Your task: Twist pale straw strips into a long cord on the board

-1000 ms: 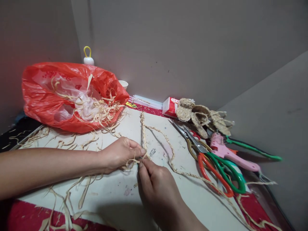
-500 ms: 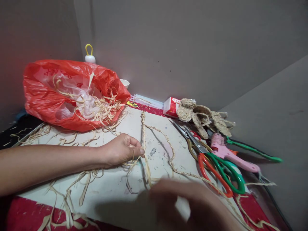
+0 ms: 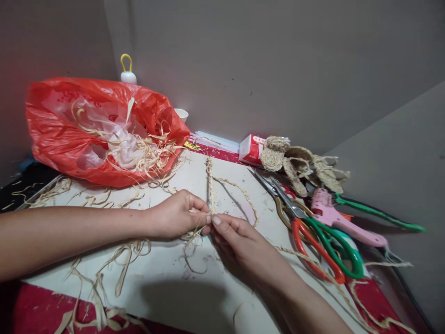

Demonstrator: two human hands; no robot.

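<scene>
A pale braid of straw-like plant fibre (image 3: 210,183) runs down the middle of the white board (image 3: 167,283). My left hand (image 3: 179,214) pinches its near end between thumb and fingers. Right against those fingertips, my right hand (image 3: 239,234) is closed on the strands of the same braid. Loose fibre ends (image 3: 191,250) hang below my left hand. A thinner braided cord (image 3: 243,192) curves off to the right, passes behind my right hand and shows again near the scissors. The fibres between the fingertips are mostly hidden.
A red plastic bag (image 3: 69,162) of fibre stands back left. Scissors with orange and green handles (image 3: 323,250), a pink glue gun (image 3: 337,220), green-handled pliers (image 3: 378,213), woven pieces (image 3: 274,155) and a red-and-white box (image 3: 251,148) crowd the right. Loose strips (image 3: 121,273) litter the left.
My right hand has come up from the lower front, where it was blurred, to meet my left hand at the braid. My left hand keeps its pinch. The view has shifted slightly.
</scene>
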